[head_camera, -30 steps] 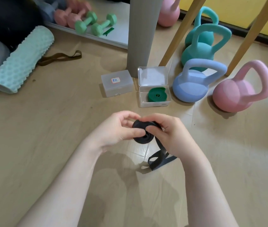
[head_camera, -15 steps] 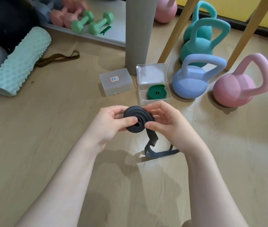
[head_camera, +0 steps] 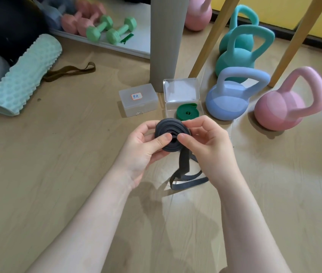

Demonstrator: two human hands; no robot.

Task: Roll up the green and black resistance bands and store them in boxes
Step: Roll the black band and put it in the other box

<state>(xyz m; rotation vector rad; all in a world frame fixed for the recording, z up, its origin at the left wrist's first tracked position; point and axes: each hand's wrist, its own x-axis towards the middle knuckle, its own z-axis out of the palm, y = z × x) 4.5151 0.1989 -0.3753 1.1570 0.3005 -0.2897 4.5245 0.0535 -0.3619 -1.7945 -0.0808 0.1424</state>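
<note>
Left hand [head_camera: 146,146] pinching black band [head_camera: 169,137] coil flat, thumb keeping turns from springing loose. Right hand [head_camera: 205,142] pinching opposite edge to wind hanging tail. Beyond, closed labelled box [head_camera: 138,99] left; green band [head_camera: 188,114] stored in open box [head_camera: 181,95] right.

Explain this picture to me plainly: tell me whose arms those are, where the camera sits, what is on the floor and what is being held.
There is no machine here. A camera worn on a person's head looks down at their own two bare arms. The left hand and right hand together pinch a half-rolled black resistance band, its loose tail hanging to the wooden floor. Beyond them lie a closed clear box with a label and an open clear box holding a rolled green band. Kettlebells, dumbbells and a foam roller lie around.
</note>
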